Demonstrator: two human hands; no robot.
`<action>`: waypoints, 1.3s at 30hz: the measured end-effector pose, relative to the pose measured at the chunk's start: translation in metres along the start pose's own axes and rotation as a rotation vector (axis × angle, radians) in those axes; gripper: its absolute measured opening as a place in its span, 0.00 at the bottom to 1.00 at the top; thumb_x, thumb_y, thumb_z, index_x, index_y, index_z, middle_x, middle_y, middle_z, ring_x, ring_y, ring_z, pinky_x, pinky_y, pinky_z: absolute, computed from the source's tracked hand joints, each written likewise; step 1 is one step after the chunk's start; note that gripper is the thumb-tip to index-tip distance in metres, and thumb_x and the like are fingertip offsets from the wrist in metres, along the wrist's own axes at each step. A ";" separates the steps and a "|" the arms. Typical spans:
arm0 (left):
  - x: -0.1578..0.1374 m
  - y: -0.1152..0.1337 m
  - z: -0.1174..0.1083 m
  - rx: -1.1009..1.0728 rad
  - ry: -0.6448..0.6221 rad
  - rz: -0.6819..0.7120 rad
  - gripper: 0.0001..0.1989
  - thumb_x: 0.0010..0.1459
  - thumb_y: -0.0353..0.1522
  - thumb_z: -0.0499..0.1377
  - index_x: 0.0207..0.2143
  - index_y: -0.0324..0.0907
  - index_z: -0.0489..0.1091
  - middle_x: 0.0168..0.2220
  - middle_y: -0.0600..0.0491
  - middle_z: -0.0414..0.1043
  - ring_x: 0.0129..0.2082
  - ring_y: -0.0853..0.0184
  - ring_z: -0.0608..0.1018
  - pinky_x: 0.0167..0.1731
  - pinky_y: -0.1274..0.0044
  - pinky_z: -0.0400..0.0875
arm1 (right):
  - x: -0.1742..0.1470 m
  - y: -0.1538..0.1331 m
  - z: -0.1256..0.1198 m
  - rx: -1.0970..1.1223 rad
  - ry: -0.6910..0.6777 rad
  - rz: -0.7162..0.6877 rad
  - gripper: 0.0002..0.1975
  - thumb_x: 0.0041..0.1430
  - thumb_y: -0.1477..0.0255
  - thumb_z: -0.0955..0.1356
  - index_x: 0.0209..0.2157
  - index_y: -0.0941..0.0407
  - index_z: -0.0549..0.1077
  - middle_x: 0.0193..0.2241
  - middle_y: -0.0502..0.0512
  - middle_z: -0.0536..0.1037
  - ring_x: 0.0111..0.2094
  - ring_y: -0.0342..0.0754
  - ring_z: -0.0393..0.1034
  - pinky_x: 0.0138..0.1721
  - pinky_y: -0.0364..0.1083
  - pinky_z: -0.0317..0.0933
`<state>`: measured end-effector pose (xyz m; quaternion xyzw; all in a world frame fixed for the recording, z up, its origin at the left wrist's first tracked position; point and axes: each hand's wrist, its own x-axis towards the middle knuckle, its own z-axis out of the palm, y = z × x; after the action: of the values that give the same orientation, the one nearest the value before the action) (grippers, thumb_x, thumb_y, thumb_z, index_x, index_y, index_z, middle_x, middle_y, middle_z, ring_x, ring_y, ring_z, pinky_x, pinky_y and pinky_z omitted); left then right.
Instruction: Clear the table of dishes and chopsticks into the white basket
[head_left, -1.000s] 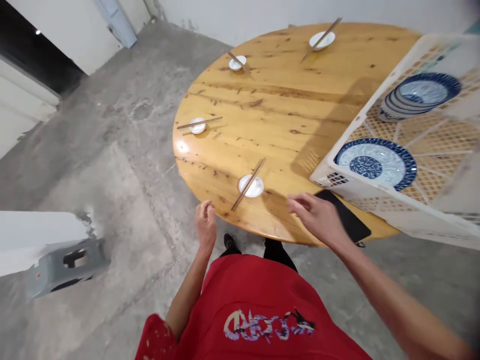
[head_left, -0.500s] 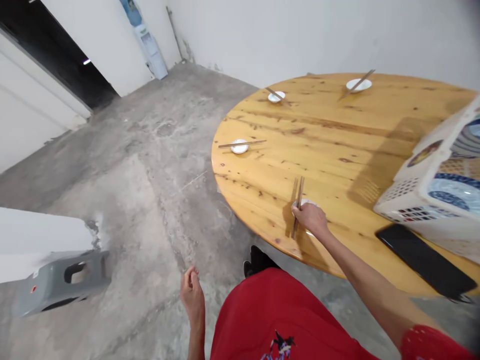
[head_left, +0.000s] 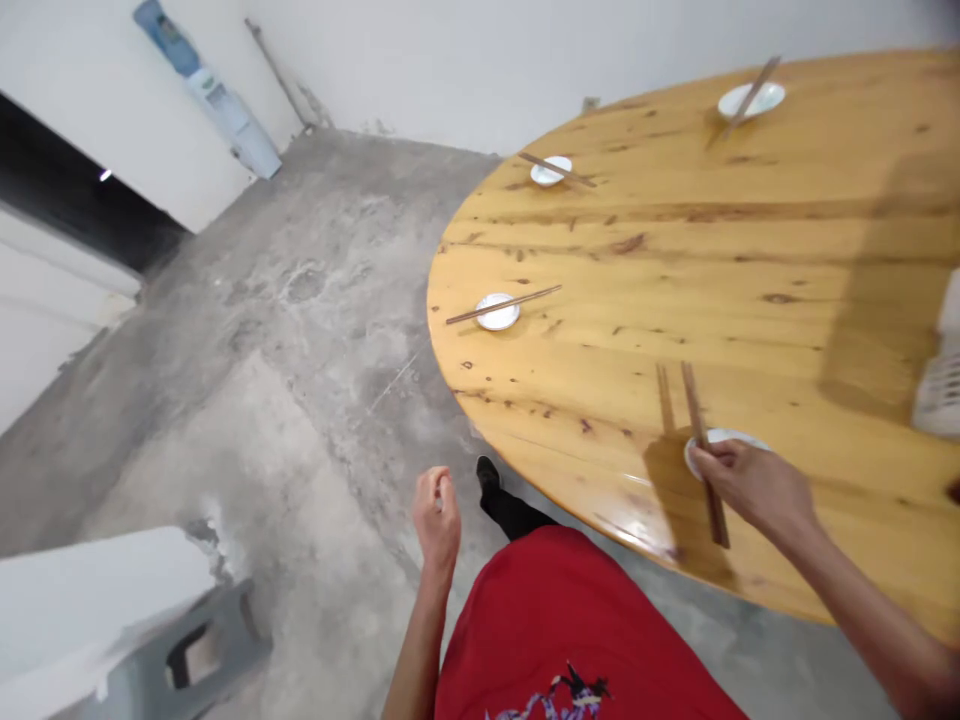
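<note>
A pair of brown chopsticks (head_left: pixel 696 400) is pinched near its middle between the thumb and fingers of my right hand (head_left: pixel 765 492). Directly under that hand lies a small white plate (head_left: pixel 739 438), partly covered by my fingers; whether the chopsticks rest on it I cannot tell. My left hand (head_left: pixel 436 515) hangs beside my body above the floor, its fingers curled in and nothing visible in them. To the left on the wooden table (head_left: pixel 637 340), another pair of chopsticks (head_left: pixel 536 295) lies across a small white dish (head_left: pixel 497 316).
Farther back, chopsticks lie across two more white dishes, a small dish (head_left: pixel 551 172) and a bowl-like dish (head_left: pixel 761 100). A white basket (head_left: pixel 941 385) shows at the right edge. A grey stool (head_left: pixel 217 650) stands lower left, and a water dispenser (head_left: pixel 232 120) by the wall.
The view has swung, so the table sits farther right and the phone has left the frame. My right hand still grips the chopsticks over the plate. My left hand has risen slightly in view.
</note>
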<state>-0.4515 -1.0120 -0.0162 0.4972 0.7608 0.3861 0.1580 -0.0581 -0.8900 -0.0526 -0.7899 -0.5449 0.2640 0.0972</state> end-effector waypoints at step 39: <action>0.451 0.002 0.086 0.294 -1.273 0.504 0.24 0.74 0.33 0.44 0.68 0.41 0.62 0.57 0.41 0.76 0.55 0.56 0.79 0.56 0.68 0.71 | 0.152 -0.492 0.186 1.667 0.642 0.505 0.14 0.60 0.59 0.67 0.28 0.54 0.67 0.22 0.52 0.77 0.21 0.45 0.71 0.21 0.42 0.66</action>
<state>-0.6019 -0.5784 -0.0062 0.8040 0.4262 -0.0622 0.4099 -0.5133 -0.5856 -0.0397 -0.5953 0.0621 0.3524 0.7195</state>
